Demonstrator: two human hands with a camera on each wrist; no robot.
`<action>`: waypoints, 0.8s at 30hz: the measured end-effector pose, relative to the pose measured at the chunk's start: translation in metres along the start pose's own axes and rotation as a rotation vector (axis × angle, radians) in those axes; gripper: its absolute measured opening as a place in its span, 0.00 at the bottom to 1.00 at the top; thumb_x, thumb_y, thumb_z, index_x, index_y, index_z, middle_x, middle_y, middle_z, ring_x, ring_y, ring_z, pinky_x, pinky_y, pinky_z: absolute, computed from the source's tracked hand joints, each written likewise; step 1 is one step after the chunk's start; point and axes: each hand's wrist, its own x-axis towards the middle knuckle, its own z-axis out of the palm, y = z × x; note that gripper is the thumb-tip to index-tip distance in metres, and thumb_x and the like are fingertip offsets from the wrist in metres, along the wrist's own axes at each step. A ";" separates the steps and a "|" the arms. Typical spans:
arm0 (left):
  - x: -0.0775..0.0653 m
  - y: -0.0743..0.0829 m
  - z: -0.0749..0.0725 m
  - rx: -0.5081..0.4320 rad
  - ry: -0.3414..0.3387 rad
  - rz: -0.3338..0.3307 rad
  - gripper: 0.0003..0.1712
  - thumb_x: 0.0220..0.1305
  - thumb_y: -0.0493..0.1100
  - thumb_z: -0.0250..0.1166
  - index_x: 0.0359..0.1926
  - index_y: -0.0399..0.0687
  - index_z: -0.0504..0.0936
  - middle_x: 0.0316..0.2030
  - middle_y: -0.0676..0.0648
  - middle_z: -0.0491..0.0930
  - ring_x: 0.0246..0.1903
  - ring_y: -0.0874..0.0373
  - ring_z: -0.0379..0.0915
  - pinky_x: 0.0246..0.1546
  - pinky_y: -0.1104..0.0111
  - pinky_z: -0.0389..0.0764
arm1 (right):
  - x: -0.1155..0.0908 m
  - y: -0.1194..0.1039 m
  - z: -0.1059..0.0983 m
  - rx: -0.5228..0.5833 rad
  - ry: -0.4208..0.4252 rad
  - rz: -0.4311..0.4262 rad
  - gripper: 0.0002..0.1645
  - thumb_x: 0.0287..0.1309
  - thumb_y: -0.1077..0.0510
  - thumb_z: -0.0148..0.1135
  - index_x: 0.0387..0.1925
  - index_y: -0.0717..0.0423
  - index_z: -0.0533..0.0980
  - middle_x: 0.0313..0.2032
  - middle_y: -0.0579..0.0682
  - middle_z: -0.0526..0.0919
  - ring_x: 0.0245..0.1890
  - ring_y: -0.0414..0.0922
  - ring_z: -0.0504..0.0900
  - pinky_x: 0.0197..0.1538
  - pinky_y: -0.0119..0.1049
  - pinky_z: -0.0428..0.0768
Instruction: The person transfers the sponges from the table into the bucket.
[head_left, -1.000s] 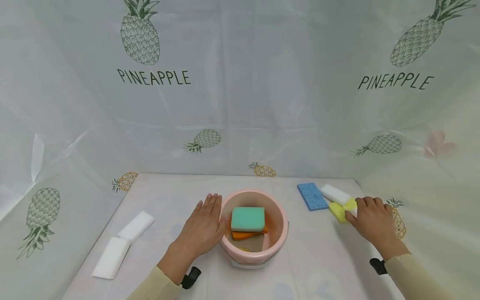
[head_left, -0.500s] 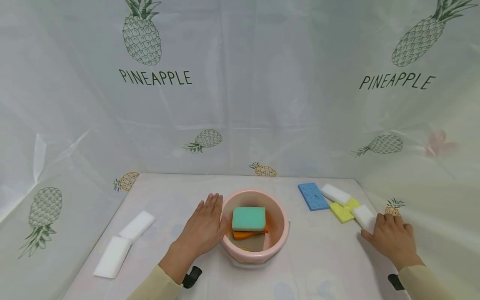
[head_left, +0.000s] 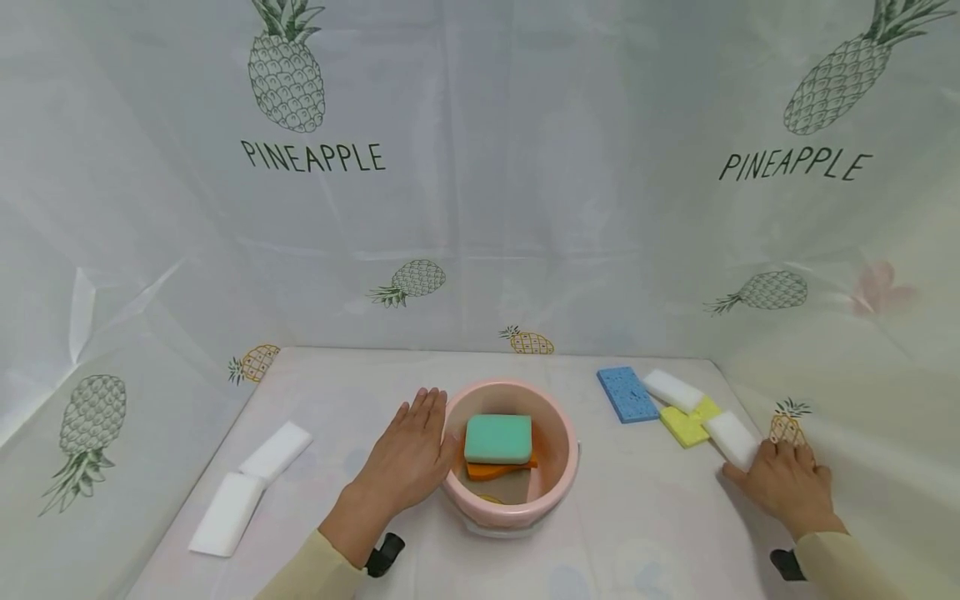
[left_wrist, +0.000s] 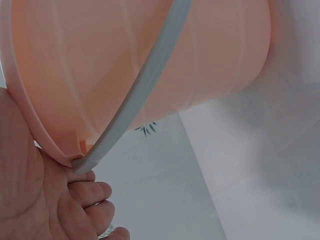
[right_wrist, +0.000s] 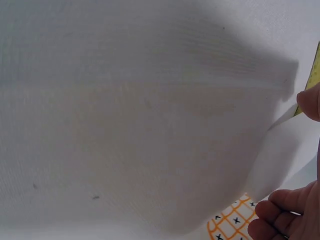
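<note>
A pink bucket stands on the table, with a green sponge lying over an orange piece inside. Along the bucket's left rim rests my left hand, fingers straight. The left wrist view shows its palm against the rim, beside the grey handle. My right hand is at the near end of a white sponge, thumb and fingers apart. Whether it touches that sponge is unclear. The sponge overlaps a yellow sponge. In the right wrist view, the fingers are loosely bent.
Farther back on the right lie a blue sponge and another white sponge. Two white blocks touch each other on the left of the table. A pineapple-print sheet hangs behind and along both sides.
My right hand has moved right and nearer me from over the white and yellow sponges, uncovering the white sponge, then shifted slightly back left. My left hand has stayed on the bucket rim.
</note>
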 end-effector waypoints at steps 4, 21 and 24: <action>0.000 0.000 0.000 -0.002 -0.001 -0.001 0.40 0.83 0.56 0.49 0.81 0.33 0.57 0.81 0.36 0.58 0.82 0.41 0.49 0.82 0.46 0.53 | 0.000 0.001 0.001 0.026 -0.057 0.025 0.56 0.61 0.26 0.63 0.47 0.82 0.69 0.42 0.78 0.72 0.44 0.75 0.67 0.37 0.67 0.69; 0.000 0.001 -0.001 0.003 -0.015 0.002 0.41 0.83 0.57 0.47 0.82 0.33 0.55 0.81 0.36 0.56 0.83 0.41 0.47 0.82 0.46 0.53 | -0.001 -0.025 -0.009 0.050 0.332 -0.119 0.41 0.53 0.41 0.75 0.45 0.76 0.71 0.38 0.74 0.74 0.40 0.70 0.71 0.31 0.60 0.69; 0.001 0.000 -0.001 0.015 -0.019 0.005 0.41 0.83 0.57 0.47 0.82 0.33 0.55 0.81 0.36 0.56 0.83 0.41 0.47 0.82 0.46 0.53 | 0.002 -0.045 -0.018 0.033 0.409 -0.190 0.44 0.49 0.43 0.76 0.50 0.77 0.71 0.43 0.77 0.75 0.43 0.73 0.71 0.35 0.65 0.70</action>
